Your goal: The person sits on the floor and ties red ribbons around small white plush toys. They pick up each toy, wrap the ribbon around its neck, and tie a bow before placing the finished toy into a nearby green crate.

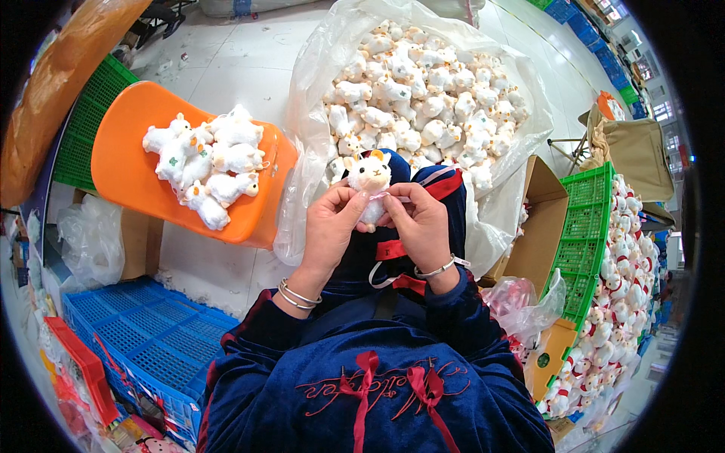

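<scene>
A small white plush animal toy (369,175) with tan ears faces up over my lap. A thin pink ribbon (377,195) lies at its neck. My left hand (330,223) is closed around the toy's left side, its thumb pressed near the ribbon. From the other side my right hand (420,224) grips the toy, with thumb and fingertips close to the ribbon. Whether the ribbon is tied is too small to tell. Red ribbon pieces (390,250) and a white strip lie on my lap below the hands.
Ahead, a large clear plastic bag (306,83) holds a heap of similar toys. Several more lie on an orange stool (124,143) at left. A blue crate (151,332) stands at lower left. Right are a cardboard box (540,226) and a green crate (587,226) beside red-ribboned toys (615,302).
</scene>
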{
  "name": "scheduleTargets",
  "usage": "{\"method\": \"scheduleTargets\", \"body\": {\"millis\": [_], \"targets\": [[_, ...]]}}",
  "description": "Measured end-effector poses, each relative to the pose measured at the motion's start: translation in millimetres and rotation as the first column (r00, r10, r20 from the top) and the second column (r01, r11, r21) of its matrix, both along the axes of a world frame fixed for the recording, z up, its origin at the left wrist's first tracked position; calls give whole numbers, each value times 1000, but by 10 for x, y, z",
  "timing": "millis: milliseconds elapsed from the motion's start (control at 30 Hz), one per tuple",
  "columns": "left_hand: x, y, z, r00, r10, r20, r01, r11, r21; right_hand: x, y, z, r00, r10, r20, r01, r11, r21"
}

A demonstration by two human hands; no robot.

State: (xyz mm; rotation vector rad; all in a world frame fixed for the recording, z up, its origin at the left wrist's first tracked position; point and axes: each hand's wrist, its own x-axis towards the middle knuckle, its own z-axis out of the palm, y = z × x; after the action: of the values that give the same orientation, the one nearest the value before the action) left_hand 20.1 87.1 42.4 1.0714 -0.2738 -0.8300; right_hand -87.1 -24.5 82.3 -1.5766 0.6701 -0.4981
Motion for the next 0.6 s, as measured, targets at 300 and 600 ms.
{"method": "scheduleTargets", "body": {"millis": [300, 600], "targets": [[-26, -15, -5, 999, 43, -25, -42, 999, 14, -101, 72, 125, 1000, 13, 19, -4, 921, -390], [-28, -11, -17, 1000, 19, -21, -19, 999, -27, -65, -10, 63, 999, 33, 8, -34, 994, 106]]}}
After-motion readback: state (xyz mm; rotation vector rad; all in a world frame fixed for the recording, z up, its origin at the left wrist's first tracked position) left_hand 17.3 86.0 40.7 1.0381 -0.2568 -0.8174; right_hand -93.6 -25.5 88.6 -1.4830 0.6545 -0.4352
